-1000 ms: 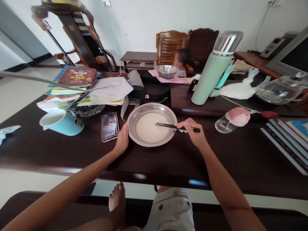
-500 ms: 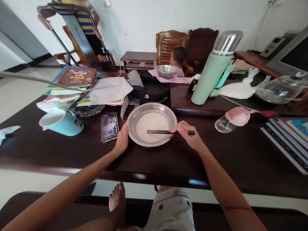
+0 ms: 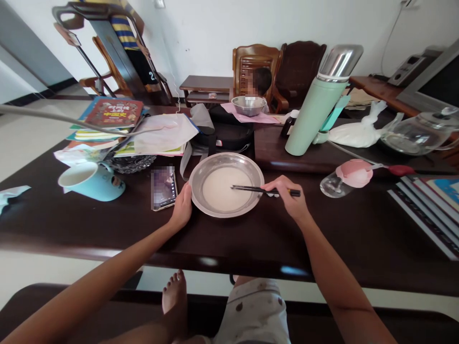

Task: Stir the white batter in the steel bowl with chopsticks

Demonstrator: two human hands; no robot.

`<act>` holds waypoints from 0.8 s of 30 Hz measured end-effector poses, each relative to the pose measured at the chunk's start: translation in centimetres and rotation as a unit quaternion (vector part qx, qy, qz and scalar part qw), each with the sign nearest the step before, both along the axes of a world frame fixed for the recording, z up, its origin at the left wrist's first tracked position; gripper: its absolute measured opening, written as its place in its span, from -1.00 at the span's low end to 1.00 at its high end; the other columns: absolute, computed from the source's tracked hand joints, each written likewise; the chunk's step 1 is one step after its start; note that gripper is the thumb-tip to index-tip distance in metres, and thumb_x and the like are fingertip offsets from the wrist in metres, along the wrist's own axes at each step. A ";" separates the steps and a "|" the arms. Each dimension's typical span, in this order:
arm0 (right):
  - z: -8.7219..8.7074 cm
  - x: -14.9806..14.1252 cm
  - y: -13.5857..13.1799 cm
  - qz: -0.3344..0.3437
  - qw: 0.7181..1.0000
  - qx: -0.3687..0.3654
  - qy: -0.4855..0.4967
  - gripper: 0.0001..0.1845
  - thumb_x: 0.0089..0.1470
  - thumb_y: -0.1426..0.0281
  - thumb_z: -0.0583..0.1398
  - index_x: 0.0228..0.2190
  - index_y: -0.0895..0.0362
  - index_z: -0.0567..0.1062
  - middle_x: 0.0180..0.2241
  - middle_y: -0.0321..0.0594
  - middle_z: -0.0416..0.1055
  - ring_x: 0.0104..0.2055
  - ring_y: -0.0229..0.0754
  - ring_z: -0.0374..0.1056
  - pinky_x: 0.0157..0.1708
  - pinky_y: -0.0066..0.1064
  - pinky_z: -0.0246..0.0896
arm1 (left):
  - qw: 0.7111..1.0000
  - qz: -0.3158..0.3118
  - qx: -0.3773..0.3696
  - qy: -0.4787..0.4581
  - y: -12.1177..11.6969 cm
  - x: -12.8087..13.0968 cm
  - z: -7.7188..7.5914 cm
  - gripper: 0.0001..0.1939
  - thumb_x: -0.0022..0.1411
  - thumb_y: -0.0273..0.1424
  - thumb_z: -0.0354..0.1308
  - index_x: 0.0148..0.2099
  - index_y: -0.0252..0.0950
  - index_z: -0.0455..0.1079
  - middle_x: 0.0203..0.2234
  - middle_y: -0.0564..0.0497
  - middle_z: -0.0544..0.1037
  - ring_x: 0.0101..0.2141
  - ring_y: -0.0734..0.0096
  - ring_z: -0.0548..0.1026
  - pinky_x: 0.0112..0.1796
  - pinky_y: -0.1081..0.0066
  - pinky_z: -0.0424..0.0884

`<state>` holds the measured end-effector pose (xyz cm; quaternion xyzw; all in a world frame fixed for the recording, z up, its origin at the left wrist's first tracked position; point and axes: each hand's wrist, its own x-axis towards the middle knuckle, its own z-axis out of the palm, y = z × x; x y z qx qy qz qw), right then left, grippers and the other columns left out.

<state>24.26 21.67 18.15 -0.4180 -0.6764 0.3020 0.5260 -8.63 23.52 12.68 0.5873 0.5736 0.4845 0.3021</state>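
In front of me on the dark table stands a wide metal bowl [image 3: 201, 203] with a pale, milky mixture [image 3: 222, 193] in it. My left hand [image 3: 183, 206] grips the bowl's left rim. Dark chopsticks [image 3: 256, 189] are held together in my right hand [image 3: 287, 193], at the bowl's right edge. Their tips reach over the mixture near the bowl's middle; whether they dip into it I cannot tell. Just left of my left hand lies a phone [image 3: 168, 186] with its screen lit.
A blue mug [image 3: 95, 184] and stacked books [image 3: 114, 114] are on the left. Behind the bowl are a black bag [image 3: 225, 136] and a smaller metal bowl [image 3: 249, 107]. At right stand a green thermos [image 3: 315, 114], a pink-lidded container [image 3: 353, 173] and a glass teapot [image 3: 419, 136]. Two people are across the table.
My right hand has moved slightly right with the chopsticks, and their tips have shifted right and a little away from me. My left hand stays on the bowl.
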 end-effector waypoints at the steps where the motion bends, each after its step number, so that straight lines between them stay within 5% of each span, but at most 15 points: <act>1: 0.0 0.0 0.0 0.000 1.000 -0.006 0.014 -0.48 0.37 -0.01 0.11 -0.42 -0.04 0.69 -0.33 -0.20 0.72 -0.23 -0.02 0.55 -0.06 -0.04 0.39 | 1.000 -0.002 0.001 0.000 0.0 0.0 0.0 -0.18 0.40 0.26 -0.17 0.22 -0.31 0.46 0.22 -0.23 0.54 0.28 0.01 0.42 0.36 0.04 0.21; 6: 0.0 -0.1 0.0 0.067 0.996 -0.001 -0.051 -0.57 0.33 -0.02 0.17 -0.28 -0.05 0.73 -0.20 -0.19 0.73 -0.12 0.00 0.53 0.00 -0.04 0.39 | 1.000 0.004 0.003 0.011 0.0 0.0 0.0 -0.18 0.41 0.25 -0.20 0.22 -0.31 0.45 0.23 -0.22 0.53 0.28 0.02 0.42 0.35 0.07 0.23; 11: -0.1 0.2 0.1 -0.021 1.000 -0.007 0.002 -0.46 0.38 -0.02 0.09 -0.37 -0.03 0.73 -0.31 -0.18 0.70 -0.23 -0.02 0.53 -0.08 -0.06 0.39 | 1.000 -0.002 0.000 0.014 0.0 0.0 0.1 -0.17 0.41 0.25 -0.21 0.23 -0.32 0.45 0.22 -0.23 0.54 0.28 0.02 0.43 0.35 0.08 0.25; 16: -0.1 -0.2 0.0 0.056 0.996 0.016 -0.060 -0.58 0.33 -0.01 0.17 -0.25 -0.07 0.74 -0.19 -0.20 0.73 -0.14 0.00 0.50 -0.03 -0.05 0.37 | 1.000 0.008 0.002 0.004 0.0 0.1 0.2 -0.13 0.38 0.28 -0.17 0.21 -0.37 0.45 0.21 -0.29 0.54 0.27 -0.01 0.43 0.35 0.07 0.24; 20: -0.1 0.2 0.1 -0.025 1.000 0.006 -0.015 -0.51 0.38 0.01 0.11 -0.33 -0.05 0.74 -0.29 -0.19 0.71 -0.20 -0.01 0.51 -0.08 -0.06 0.36 | 1.000 0.003 -0.003 0.001 -0.1 0.1 0.1 -0.16 0.40 0.26 -0.18 0.22 -0.35 0.45 0.22 -0.27 0.53 0.28 -0.01 0.43 0.35 0.05 0.23; 24: -0.1 -0.1 0.0 0.051 0.998 0.003 -0.039 -0.49 0.40 0.01 0.08 -0.30 -0.05 0.74 -0.28 -0.19 0.71 -0.19 -0.03 0.51 -0.06 -0.09 0.37 | 1.000 0.002 -0.004 0.003 0.0 0.1 0.1 -0.16 0.40 0.27 -0.19 0.23 -0.34 0.45 0.22 -0.25 0.54 0.27 0.00 0.43 0.35 0.07 0.24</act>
